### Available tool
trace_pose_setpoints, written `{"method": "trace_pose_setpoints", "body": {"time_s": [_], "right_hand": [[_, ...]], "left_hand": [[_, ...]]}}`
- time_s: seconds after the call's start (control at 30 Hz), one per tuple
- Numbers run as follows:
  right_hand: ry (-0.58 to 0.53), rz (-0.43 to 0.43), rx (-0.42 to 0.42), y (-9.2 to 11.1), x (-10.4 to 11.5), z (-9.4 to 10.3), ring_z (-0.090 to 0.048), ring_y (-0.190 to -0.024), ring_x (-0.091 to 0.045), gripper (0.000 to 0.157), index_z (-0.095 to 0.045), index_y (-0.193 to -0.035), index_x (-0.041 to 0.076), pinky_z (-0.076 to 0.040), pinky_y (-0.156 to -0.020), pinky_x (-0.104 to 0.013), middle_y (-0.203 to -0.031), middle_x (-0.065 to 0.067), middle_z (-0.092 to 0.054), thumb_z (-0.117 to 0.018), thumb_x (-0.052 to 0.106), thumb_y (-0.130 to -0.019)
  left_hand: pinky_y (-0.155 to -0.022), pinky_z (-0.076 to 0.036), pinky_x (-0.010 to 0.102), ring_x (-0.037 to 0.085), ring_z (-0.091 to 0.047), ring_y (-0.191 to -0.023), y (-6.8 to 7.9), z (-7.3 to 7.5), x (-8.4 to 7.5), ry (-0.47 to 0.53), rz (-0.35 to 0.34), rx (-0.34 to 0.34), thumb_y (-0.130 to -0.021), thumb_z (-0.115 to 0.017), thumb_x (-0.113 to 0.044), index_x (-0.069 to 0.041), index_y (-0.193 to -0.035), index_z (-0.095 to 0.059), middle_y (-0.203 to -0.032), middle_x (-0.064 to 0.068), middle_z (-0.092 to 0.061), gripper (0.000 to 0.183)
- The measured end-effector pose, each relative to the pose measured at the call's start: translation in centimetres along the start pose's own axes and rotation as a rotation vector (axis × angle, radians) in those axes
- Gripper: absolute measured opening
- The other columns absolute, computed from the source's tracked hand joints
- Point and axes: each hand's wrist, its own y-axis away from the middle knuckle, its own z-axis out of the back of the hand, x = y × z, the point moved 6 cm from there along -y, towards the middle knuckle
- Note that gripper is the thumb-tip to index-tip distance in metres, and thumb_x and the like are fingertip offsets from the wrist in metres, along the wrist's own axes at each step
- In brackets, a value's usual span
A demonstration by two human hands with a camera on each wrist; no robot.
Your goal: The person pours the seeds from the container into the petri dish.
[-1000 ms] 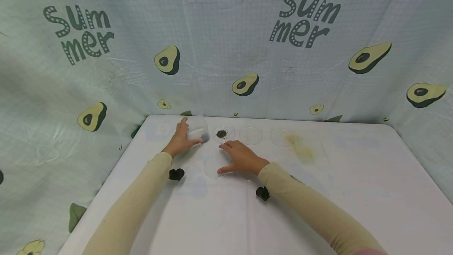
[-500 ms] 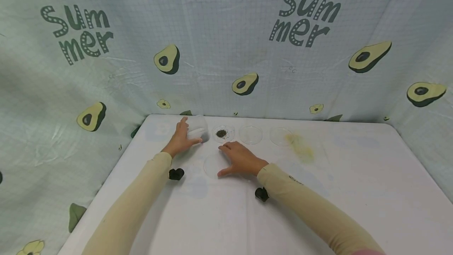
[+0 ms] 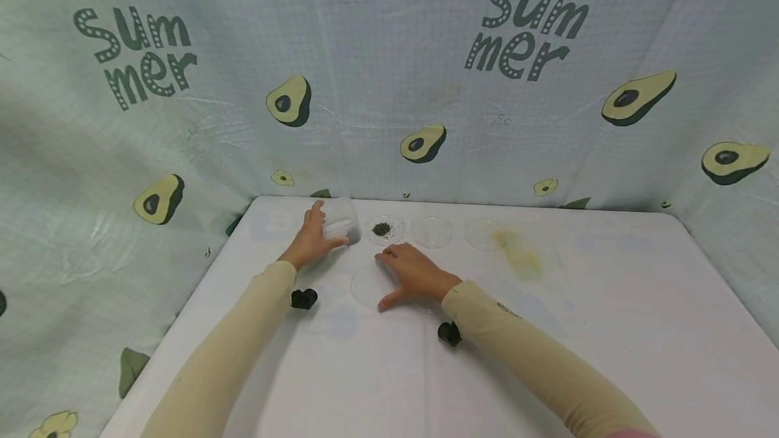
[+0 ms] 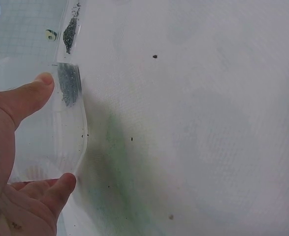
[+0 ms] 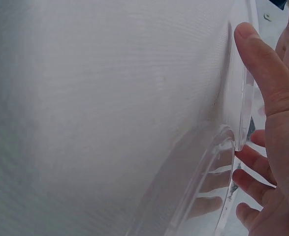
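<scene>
My left hand (image 3: 312,238) holds a clear plastic container (image 3: 342,213) at the table's back left, thumb at its near side. In the left wrist view the thumb and fingers span the container (image 4: 50,137), and a dark patch shows at its edge. My right hand (image 3: 416,272) reaches over a clear shallow dish (image 3: 362,282), fingers spread. In the right wrist view the fingertips are at the rim of this dish (image 5: 241,103); a second clear dish (image 5: 208,182) stands beside it. Behind the right hand is a clear dish (image 3: 397,232) holding dark crumbs (image 3: 381,229).
Two more clear dishes stand in the back row, a middle one (image 3: 432,232) and a right one (image 3: 481,235). Yellowish powder (image 3: 517,254) stains the white table (image 3: 608,309) beside them. An avocado-print curtain (image 3: 365,73) rises behind. Dark specks lie near the container.
The right thumb has shifted slightly toward the table's front, widening the hand a little. The left hand and the container have stayed in place.
</scene>
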Motion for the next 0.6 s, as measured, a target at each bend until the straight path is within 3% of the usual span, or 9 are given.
{"method": "trace_pose_setpoints", "body": {"time_s": [0.23,0.6], "right_hand": [[0.005,0.018,-0.01,-0.16,0.02,-0.25,-0.046,-0.128,-0.026,0.092,-0.05,-0.138,0.011,-0.037,-0.112,-0.039,-0.134,-0.008,-0.051,-0.079,0.061,-0.067],[0.034,0.023,-0.024,-0.24,0.09,-0.48,-0.046,-0.128,-0.025,0.097,-0.051,-0.138,0.007,-0.037,-0.112,-0.037,-0.135,-0.007,-0.049,-0.078,0.065,-0.065]], "left_hand": [[-0.113,-0.03,0.057,0.04,-0.032,-0.141,0.08,0.03,0.0,0.008,-0.001,0.004,-0.086,-0.072,-0.036,-0.012,-0.154,0.004,-0.153,0.024,-0.018,0.105],[-0.113,-0.031,0.057,0.04,-0.033,-0.14,0.05,0.07,0.03,-0.001,0.001,0.002,-0.086,-0.073,-0.035,-0.011,-0.154,0.004,-0.152,0.025,-0.019,0.105]]}}
